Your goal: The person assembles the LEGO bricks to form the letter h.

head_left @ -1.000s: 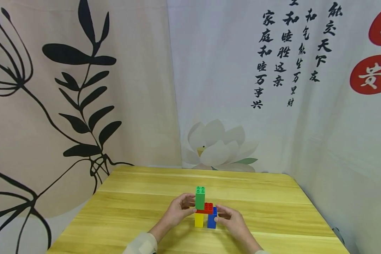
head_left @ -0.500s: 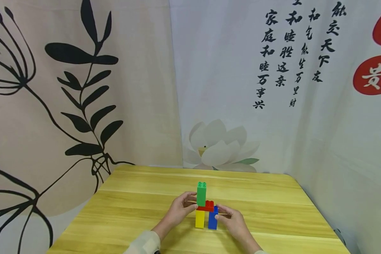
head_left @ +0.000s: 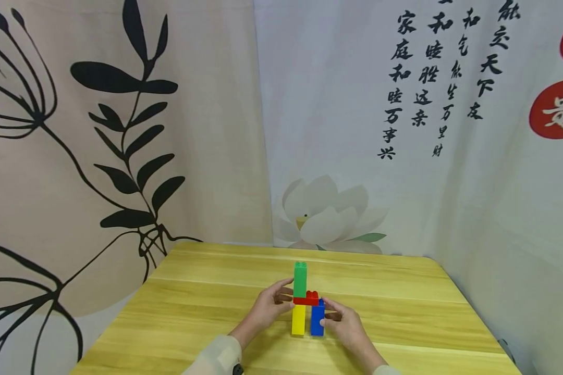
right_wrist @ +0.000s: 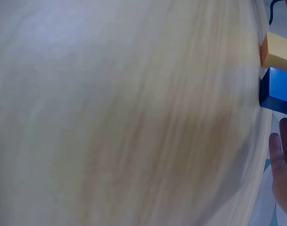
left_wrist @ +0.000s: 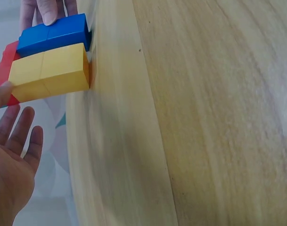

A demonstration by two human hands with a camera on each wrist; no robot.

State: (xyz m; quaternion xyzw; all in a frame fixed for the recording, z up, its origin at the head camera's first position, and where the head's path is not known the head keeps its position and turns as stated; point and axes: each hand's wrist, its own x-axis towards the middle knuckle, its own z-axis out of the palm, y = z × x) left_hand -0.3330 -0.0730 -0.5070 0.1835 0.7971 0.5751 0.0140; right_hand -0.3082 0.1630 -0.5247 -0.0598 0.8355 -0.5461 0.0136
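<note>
A small structure of toy building bricks stands between my two hands. A green brick tower rises from the left end of a flat red brick. The red brick bridges a yellow column and a blue column; seams in the left wrist view show two bricks in each column. My left hand pinches the structure at the red brick, its thumb at the red-yellow joint and the lower fingers loose. My right hand grips the blue column from the right side, thumb in front.
A wood-grain table lies under the hands. Behind it hangs a pale curtain printed with dark plants, a lotus and Chinese characters. In the right wrist view, a dark cable shows near the corner.
The brick structure has tipped back or risen slightly: its front faces look longer, and less of the green top shows. Both hands keep their hold, and the head view has shifted slightly.
</note>
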